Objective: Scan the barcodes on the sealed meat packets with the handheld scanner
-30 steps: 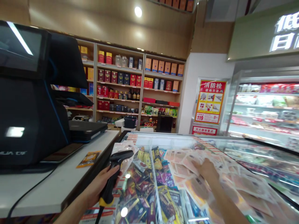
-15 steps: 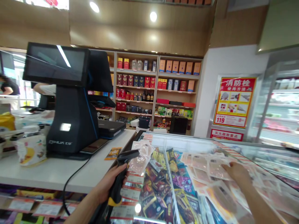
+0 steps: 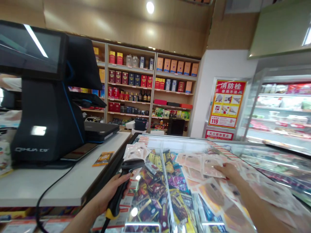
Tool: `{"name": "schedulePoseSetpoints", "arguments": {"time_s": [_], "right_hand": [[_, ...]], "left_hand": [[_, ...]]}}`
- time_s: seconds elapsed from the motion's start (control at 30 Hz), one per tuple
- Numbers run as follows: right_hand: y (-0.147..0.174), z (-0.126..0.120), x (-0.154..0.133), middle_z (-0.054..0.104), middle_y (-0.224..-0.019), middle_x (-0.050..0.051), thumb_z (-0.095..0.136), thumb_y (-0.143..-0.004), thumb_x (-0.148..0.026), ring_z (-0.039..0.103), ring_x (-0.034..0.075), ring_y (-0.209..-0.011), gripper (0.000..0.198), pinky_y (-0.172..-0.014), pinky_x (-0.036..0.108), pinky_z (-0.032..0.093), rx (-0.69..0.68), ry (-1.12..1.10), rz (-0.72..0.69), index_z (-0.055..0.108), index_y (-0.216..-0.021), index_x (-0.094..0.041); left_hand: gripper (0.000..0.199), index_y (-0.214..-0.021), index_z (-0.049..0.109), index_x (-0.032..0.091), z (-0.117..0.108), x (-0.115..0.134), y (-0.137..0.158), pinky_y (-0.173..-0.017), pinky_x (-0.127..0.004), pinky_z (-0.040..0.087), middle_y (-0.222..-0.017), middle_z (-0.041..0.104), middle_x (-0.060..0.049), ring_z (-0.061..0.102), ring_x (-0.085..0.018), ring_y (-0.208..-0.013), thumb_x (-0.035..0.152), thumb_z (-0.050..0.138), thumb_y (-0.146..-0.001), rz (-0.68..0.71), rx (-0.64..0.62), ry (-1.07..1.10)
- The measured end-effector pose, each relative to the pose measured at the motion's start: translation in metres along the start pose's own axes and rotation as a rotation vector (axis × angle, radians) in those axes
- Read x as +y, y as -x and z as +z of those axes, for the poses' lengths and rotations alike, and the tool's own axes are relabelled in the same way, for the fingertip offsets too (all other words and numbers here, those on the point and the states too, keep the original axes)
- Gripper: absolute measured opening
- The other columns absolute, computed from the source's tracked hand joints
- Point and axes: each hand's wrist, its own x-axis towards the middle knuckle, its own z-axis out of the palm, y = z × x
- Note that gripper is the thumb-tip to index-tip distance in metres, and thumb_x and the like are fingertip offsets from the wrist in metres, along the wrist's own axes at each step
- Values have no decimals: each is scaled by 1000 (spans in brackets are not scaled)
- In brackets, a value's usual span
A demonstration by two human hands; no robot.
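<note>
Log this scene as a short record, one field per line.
Left hand: gripping a black and yellow scanner
Right hand: fingers at a clear packet; grip unclear
Around right hand: more clear packets, overlapping
Case: glass-topped, holding colourful packs either side of a white divider
Counter: black terminal, phone, orange packet
Wall: red and yellow poster
Background: shelves of boxes and bottles

The scanner (image 3: 116, 200) is black and yellow, the counter (image 3: 70, 184) white.
</note>
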Motion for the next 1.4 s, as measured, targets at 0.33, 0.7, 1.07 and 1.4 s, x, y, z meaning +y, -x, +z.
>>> {"name": "schedulePoseSetpoints", "arguments": {"time_s": [0.33, 0.7, 1.07, 1.4], "right_hand": [[-10, -44, -11, 60, -73, 14, 39, -71, -27, 56, 20, -66, 21, -57, 28, 37, 32, 289, -89, 55, -72, -13], [11, -17, -62, 57, -73, 12, 30, -72, -27, 54, 24, -70, 29, -56, 29, 35, 261, 139, -88, 48, -89, -11], [66, 97, -156, 58, -65, 5, 30, -73, -28, 52, 17, -64, 23, -54, 22, 32, 24, -287, -366, 47, -83, -16], [61, 110, -160, 57, -67, 5, 30, -72, -26, 52, 16, -65, 22, -55, 22, 33, -10, -289, -341, 47, -81, -15]], "left_hand": [[27, -61, 48, 13, 5, 4, -8, -36, -16, 31, -46, 47, 4, 41, -5, -36, 40, 54, -62, 27, 46, -3], [31, -59, 47, 15, -3, 16, 6, -35, -17, 29, -42, 45, 5, 37, -5, -33, 44, 54, -61, 81, 48, -66], [28, -63, 44, 16, 31, 19, 13, -38, -17, 32, -50, 47, 5, 42, -6, -39, 42, 54, -62, 59, -30, 5], [27, -65, 46, 15, 26, 23, 21, -38, -17, 29, -50, 47, 4, 39, -5, -38, 42, 52, -64, 98, -101, -67]]}}
